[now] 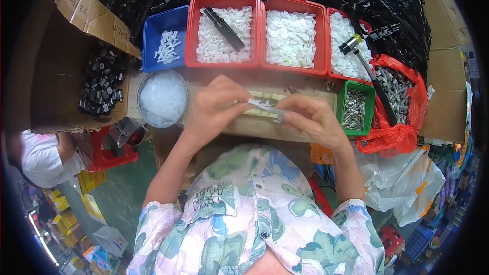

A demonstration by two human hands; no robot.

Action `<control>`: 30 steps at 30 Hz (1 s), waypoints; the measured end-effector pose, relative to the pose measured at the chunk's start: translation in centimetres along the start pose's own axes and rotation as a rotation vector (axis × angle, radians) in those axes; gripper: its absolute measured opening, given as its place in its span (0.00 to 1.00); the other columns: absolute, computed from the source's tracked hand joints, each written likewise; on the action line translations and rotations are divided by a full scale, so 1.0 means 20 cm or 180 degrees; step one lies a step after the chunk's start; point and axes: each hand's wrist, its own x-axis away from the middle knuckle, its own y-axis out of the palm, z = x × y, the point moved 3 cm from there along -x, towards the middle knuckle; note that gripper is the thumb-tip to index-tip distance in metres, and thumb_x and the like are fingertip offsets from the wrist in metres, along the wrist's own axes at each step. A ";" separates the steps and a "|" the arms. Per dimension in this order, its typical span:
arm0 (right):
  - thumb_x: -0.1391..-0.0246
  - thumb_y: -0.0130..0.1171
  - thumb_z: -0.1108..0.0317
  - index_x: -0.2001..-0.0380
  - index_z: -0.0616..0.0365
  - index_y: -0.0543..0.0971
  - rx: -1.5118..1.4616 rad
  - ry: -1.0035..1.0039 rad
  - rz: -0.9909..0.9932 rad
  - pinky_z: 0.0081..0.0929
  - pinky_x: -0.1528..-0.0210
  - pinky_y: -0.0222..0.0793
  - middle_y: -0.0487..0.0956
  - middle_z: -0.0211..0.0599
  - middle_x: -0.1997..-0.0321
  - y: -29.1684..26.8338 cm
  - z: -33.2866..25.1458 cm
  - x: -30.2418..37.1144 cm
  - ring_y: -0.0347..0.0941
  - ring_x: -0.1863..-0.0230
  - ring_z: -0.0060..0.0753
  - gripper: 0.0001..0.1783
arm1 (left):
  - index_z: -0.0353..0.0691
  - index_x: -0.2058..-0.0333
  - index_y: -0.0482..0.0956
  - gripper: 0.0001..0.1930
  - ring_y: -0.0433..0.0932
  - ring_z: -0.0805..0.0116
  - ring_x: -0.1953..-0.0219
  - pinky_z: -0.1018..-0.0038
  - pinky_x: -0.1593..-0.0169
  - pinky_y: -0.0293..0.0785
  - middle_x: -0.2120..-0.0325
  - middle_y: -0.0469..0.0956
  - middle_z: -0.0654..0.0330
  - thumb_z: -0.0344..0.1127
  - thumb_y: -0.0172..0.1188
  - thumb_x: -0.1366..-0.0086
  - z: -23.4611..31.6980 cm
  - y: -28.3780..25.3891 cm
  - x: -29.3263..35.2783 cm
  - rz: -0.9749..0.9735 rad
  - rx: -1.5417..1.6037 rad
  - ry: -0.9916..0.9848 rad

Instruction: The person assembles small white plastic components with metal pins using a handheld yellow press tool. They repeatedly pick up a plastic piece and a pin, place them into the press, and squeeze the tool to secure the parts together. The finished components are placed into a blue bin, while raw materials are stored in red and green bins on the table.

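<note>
My left hand pinches a small white plastic piece between thumb and fingers. From the other side, my right hand grips a slim greyish-white plastic part that meets the white piece. Exactly how the two join is too small to make out. Both hands are above the near edge of the workbench. Just behind and below the fingertips lies a pale yellow block-like fixture, partly covered by them. A round bowl of whitish, translucent stuff stands left of my left hand.
Behind are a blue bin and red bins of white parts, one with a black strip on top. A green bin of metal pins, a hammer and a red bag stand right. Black parts fill a left box.
</note>
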 end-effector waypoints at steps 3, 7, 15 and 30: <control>0.35 0.58 0.69 0.52 0.64 0.76 0.0024 0.0118 -0.0042 0.15 0.70 0.65 0.78 0.25 0.69 0.01 -0.01 -0.01 0.70 0.70 0.11 0.12 | 0.35 0.65 0.86 0.09 0.76 0.65 0.63 0.70 0.58 0.72 0.70 0.84 0.59 0.23 0.71 0.47 0.00 0.03 0.00 -0.0055 -0.0096 0.0196; 0.35 0.59 0.70 0.55 0.62 0.74 -0.0082 0.0213 -0.0025 0.14 0.70 0.64 0.77 0.23 0.71 -0.02 0.01 -0.01 0.69 0.71 0.11 0.09 | 0.35 0.64 0.86 0.11 0.76 0.64 0.62 0.68 0.56 0.73 0.68 0.84 0.59 0.25 0.73 0.48 -0.01 0.05 0.00 -0.0060 -0.0047 0.0109; 0.36 0.59 0.71 0.61 0.63 0.74 0.0290 0.0222 0.0251 0.17 0.70 0.65 0.74 0.25 0.73 -0.14 0.07 0.01 0.69 0.72 0.13 0.06 | 0.35 0.61 0.86 0.16 0.75 0.59 0.60 0.66 0.55 0.72 0.65 0.81 0.56 0.27 0.74 0.52 -0.02 0.10 -0.03 -0.0063 -0.0837 0.0338; 0.39 0.58 0.74 0.62 0.64 0.73 0.1033 -0.0076 0.0085 0.26 0.71 0.66 0.77 0.32 0.76 -0.18 0.16 -0.08 0.73 0.74 0.19 0.06 | 0.36 0.63 0.85 0.14 0.73 0.58 0.61 0.65 0.57 0.72 0.67 0.79 0.57 0.28 0.73 0.51 -0.04 0.24 -0.07 -0.0245 -0.1009 0.0599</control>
